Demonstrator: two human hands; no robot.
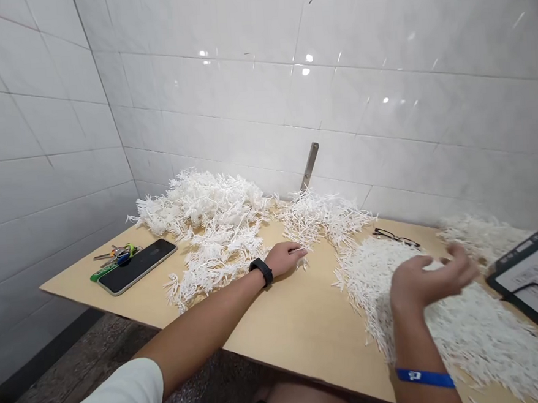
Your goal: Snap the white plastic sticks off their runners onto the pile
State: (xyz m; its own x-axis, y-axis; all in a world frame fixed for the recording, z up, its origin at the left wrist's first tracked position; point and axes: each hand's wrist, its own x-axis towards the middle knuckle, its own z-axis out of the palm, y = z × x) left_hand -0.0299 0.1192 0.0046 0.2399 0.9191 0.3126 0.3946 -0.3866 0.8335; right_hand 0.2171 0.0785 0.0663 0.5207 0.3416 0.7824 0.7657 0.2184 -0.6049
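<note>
My left hand, with a black band on its wrist, rests low over the table with its fingers closed. A small branched white piece shows at its fingertips. Beside and behind it spreads a heap of tangled, branched white pieces. A second tangled bunch lies beyond the fingers. My right hand, wearing a blue wristband, hovers above a broad pile of short, loose white pieces. Its fingers are curved and apart, slightly blurred, with nothing visible between them.
On the wooden table, a phone lies at the left beside keys on a green strap. Eyeglasses sit near the tiled wall. A metal strip leans there. A dark-framed board stands at the right.
</note>
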